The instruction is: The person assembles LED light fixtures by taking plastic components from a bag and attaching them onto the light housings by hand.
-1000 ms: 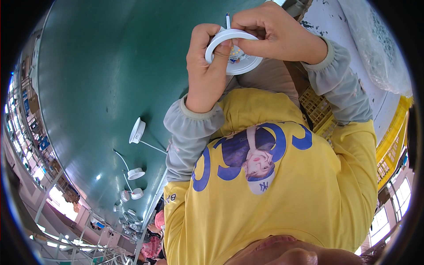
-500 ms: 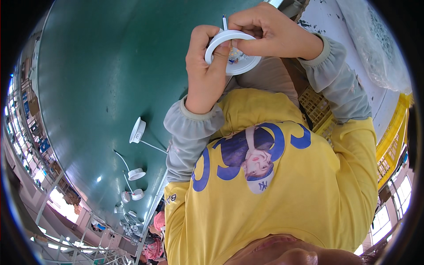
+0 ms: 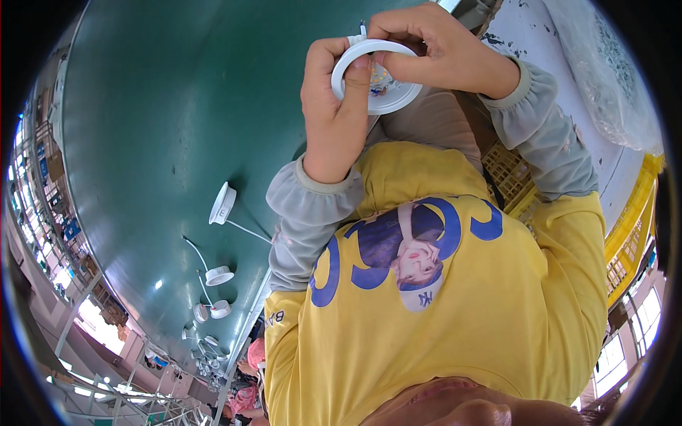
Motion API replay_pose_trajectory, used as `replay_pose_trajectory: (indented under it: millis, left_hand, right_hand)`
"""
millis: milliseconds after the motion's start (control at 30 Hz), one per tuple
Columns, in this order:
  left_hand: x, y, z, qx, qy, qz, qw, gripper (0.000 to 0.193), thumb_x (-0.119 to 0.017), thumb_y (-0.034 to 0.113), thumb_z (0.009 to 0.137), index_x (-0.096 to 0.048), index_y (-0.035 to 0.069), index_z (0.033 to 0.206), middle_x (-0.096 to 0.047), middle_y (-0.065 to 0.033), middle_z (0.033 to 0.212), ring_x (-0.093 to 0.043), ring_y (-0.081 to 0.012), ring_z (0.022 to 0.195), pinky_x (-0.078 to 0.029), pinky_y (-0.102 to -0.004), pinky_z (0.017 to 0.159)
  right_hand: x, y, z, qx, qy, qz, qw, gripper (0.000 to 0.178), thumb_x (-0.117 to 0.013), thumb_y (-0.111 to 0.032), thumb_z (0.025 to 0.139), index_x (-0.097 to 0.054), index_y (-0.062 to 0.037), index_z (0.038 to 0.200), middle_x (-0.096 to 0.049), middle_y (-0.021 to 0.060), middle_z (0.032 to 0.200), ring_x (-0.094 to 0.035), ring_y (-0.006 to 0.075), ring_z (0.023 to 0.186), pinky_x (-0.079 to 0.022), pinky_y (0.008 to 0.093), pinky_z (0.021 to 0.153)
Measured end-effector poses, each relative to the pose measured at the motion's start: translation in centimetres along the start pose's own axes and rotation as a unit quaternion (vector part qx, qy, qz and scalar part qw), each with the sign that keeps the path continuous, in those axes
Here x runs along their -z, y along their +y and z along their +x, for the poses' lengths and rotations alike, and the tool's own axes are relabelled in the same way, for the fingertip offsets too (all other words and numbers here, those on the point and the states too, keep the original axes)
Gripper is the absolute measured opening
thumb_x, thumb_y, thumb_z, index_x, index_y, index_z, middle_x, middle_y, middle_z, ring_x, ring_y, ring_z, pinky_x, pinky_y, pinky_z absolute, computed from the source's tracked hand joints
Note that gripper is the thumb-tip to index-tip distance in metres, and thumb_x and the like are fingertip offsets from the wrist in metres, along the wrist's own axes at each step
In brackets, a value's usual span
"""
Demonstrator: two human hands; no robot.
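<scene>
A round white lamp housing (image 3: 395,104), open toward me, is held up over the table's edge between both hands. Inside it shows a disc with small yellowish LEDs (image 3: 381,75) and a bit of blue at its lower side. A short white cable (image 3: 363,30) sticks up behind its far rim. My left hand (image 3: 331,106) grips the housing from the left, thumb pressed inside the ring. From the right, my right hand (image 3: 444,53) is closed at the far rim, its thumb reaching over into the ring; its other fingers are partly hidden behind.
On the green table (image 3: 163,121) to the left lies a white lamp (image 3: 223,204) with its cable, then smaller lamps (image 3: 219,275) and several more further off. A clear plastic bag (image 3: 611,78) rests on a pale surface at right, beside yellow crates (image 3: 629,238). Someone in pink (image 3: 245,399) is at lower left.
The lamp housing has tipped so its ring faces me more, and its inside shows more fully. Both hands keep their hold, with the right thumb slightly shifted.
</scene>
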State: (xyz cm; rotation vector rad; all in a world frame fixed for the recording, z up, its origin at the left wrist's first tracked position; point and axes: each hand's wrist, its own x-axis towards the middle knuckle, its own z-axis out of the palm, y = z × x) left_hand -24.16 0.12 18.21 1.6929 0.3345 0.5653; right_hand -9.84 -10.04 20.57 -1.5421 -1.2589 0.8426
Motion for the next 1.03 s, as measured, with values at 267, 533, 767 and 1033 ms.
replay_pose_trajectory:
  millis: [267, 533, 767, 1033]
  left_hand:
    - [-0.1, 0.0, -0.1, -0.033, 0.017, 0.045, 0.998, 0.022, -0.053, 0.024, 0.091, -0.052, 0.002, 0.095, -0.056, -0.0027, 0.084, -0.049, -0.0084, 0.076, -0.041, -0.0219, 0.068]
    - [0.0, 0.0, -0.2, -0.066, 0.009, 0.095, 0.993, 0.016, -0.049, 0.016, 0.091, -0.048, 0.001, 0.093, -0.053, -0.0078, 0.083, -0.05, -0.0149, 0.072, -0.042, -0.0267, 0.065]
    - [-0.2, 0.4, -0.4, -0.046, 0.014, 0.104, 0.993, 0.013, -0.051, 0.014, 0.09, -0.048, 0.001, 0.092, -0.053, -0.0075, 0.083, -0.051, -0.0151, 0.072, -0.042, -0.0266, 0.066]
    - [0.7, 1.0, -0.3, 0.01, 0.001, 0.072, 0.997, 0.02, -0.055, 0.018, 0.089, -0.051, 0.001, 0.098, -0.055, -0.0062, 0.087, -0.052, -0.0146, 0.075, -0.043, -0.025, 0.068]
  right_hand:
    - [-0.2, -0.3, -0.1, 0.01, 0.022, -0.011, 1.0, 0.016, -0.061, -0.016, 0.074, -0.059, -0.0004, 0.074, -0.052, 0.0058, 0.054, -0.044, 0.0083, 0.047, -0.034, 0.0242, 0.042]
    - [-0.7, 0.5, -0.1, 0.067, 0.04, -0.007, 0.997, 0.017, -0.063, -0.017, 0.075, -0.06, -0.001, 0.075, -0.052, 0.0074, 0.054, -0.046, 0.0093, 0.046, -0.034, 0.0249, 0.042]
    - [-0.8, 0.6, -0.4, 0.056, 0.043, -0.001, 0.998, 0.019, -0.064, -0.019, 0.076, -0.06, -0.0014, 0.075, -0.053, 0.008, 0.054, -0.046, 0.0099, 0.047, -0.034, 0.0249, 0.042]
    - [-0.5, -0.9, -0.5, 0.024, -0.011, -0.024, 0.999, 0.015, -0.053, -0.013, 0.076, -0.056, -0.0016, 0.086, -0.047, -0.0011, 0.06, -0.034, 0.0054, 0.051, -0.028, 0.023, 0.045]
